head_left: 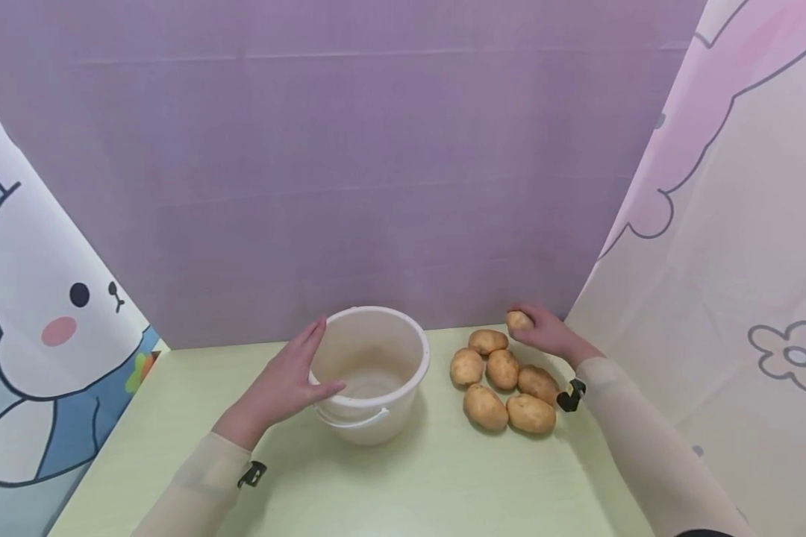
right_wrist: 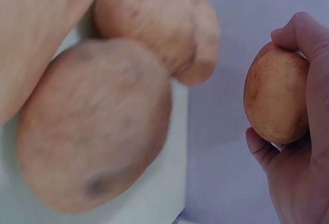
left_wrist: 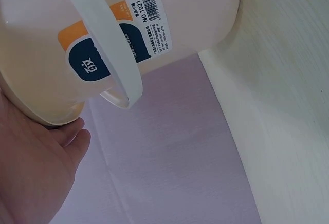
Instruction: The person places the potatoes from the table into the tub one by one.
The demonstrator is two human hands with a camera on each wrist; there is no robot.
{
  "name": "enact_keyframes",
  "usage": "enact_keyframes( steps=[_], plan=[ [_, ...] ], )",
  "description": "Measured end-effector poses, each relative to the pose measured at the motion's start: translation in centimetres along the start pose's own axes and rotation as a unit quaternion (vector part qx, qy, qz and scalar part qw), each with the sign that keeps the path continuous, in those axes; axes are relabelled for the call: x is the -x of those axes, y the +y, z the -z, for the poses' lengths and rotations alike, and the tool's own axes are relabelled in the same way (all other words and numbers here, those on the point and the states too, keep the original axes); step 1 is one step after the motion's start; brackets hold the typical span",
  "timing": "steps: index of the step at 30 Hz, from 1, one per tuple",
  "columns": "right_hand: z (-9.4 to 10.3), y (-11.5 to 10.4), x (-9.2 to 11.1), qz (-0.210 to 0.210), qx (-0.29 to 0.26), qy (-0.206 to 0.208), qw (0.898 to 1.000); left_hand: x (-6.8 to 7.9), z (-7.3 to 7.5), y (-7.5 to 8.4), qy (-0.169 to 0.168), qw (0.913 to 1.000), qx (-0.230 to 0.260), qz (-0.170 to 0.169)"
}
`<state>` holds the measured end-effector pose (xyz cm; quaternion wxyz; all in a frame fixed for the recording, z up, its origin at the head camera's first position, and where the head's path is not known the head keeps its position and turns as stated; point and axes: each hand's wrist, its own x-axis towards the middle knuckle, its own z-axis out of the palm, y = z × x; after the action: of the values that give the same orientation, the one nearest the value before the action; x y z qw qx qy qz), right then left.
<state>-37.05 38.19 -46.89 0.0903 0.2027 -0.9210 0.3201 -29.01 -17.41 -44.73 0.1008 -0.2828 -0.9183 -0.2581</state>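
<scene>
A white plastic bucket (head_left: 403, 406) stands upright on the table, its handle (head_left: 356, 424) hanging down in front. My left hand (head_left: 285, 384) holds its left rim, the thumb reaching over the edge and the fingers along the far left side. The left wrist view shows two fingertips (left_wrist: 77, 139) at the rim. My right hand (head_left: 547, 330) grips a potato (right_wrist: 277, 95) behind the group, thumb and fingers on opposite sides. Several potatoes (head_left: 502, 369) lie close together on the table, right of the bucket. The nearest ones look blurred in the right wrist view.
A pale green table (head_left: 403, 496) carries everything. A purple backdrop (head_left: 389, 186) rises at its far edge. Printed cloth panels flank both sides, with a cartoon rabbit (head_left: 33, 283) on the left and a flower outline (head_left: 795, 356) on the right.
</scene>
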Motion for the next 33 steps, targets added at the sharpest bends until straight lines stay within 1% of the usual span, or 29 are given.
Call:
enact_keyframes(
  steps=[4,8,14,17,22,26,33],
  plan=[
    [0.1,-1.7,-1.0,0.015,0.006,0.001,1.000,0.0,0.1,0.0,0.000,1.0000,0.002,0.000],
    [0.2,-3.4,-1.9,0.024,0.014,-0.010,1.000,-0.1,0.0,-0.1,0.002,1.0000,0.001,-0.002],
    [0.2,-6.2,-3.2,0.024,0.018,-0.021,0.999,-0.1,-0.1,-0.2,0.002,1.0000,0.004,0.002],
    [0.2,-7.9,-3.7,0.032,0.015,-0.030,0.999,0.0,-0.2,-0.2,0.001,1.0000,0.006,0.004],
    [0.1,-10.6,-4.6,0.071,0.023,-0.046,0.996,0.1,-0.2,-0.2,0.004,1.0000,0.006,0.004],
    [-0.1,-12.4,-5.3,0.106,0.029,-0.056,0.992,0.1,-0.2,-0.3,0.006,1.0000,0.003,0.003],
    [-0.4,-15.2,-6.1,0.155,0.027,-0.070,0.985,0.0,-0.2,-0.3,0.004,1.0000,0.002,0.005]
  ],
)
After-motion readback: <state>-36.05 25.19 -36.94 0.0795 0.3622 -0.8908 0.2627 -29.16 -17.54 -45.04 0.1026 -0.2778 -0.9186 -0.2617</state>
